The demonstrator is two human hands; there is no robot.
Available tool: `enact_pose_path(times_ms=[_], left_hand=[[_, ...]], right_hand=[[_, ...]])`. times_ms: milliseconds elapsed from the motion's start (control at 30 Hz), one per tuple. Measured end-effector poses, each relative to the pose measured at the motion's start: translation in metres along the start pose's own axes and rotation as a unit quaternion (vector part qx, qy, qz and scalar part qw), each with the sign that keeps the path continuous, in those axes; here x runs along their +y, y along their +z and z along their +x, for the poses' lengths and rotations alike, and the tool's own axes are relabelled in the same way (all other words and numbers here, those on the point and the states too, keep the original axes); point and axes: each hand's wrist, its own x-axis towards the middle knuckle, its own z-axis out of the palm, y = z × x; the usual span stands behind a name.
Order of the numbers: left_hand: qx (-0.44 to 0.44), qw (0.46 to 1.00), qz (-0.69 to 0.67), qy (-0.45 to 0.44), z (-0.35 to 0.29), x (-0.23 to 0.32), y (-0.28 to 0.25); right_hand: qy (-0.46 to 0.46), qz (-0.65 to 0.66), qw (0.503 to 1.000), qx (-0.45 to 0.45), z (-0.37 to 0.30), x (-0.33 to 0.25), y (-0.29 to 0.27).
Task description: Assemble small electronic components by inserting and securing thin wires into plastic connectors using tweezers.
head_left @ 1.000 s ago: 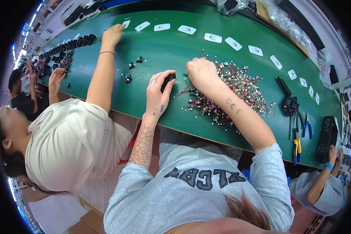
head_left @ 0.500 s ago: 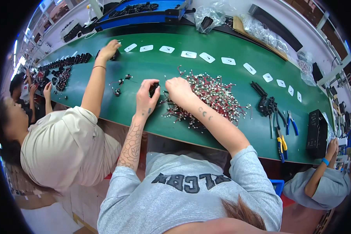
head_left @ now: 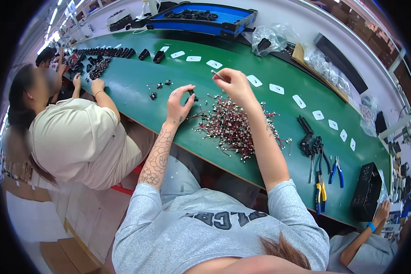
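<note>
My left hand [head_left: 179,106] is above the green table, thumb and fingers closed round a small black plastic part [head_left: 191,95]. A thin lead with a tiny end sticks out beside that part. Higher and to the right, my right hand [head_left: 236,86] pinches a slim grey metal tool [head_left: 217,76]; its kind cannot be made out. Below my right forearm lies a heap of small parts with red and black wires and whitish ends [head_left: 228,123]. A few similar wired black pieces [head_left: 154,94] rest left of my left hand.
White cards [head_left: 277,88] curve in a row across the table. At right lie linked black parts [head_left: 307,137], yellow-blue pliers [head_left: 320,196], blue-handled pliers [head_left: 337,173] and a black box [head_left: 367,192]. A blue tray [head_left: 233,20] stands behind. Co-workers sit left and right; black housings [head_left: 159,56] line the far left.
My right hand has lifted up and away from my left hand, carrying the grey tool. The left co-worker's hand has drawn back from the black housings. The whole view has shifted.
</note>
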Motion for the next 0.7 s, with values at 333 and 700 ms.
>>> enact_pose_path(times_ms=[333, 700], left_hand=[[0.005, 0.979, -0.202, -0.015, 0.057, 0.072, -0.028], [-0.139, 0.814, -0.564, -0.007, 0.122, 0.157, 0.003]], right_hand=[[0.014, 0.311, 0.95, 0.032, 0.002, -0.051, -0.049], [-0.187, 0.336, 0.905, 0.182, -0.015, -0.09, -0.076]])
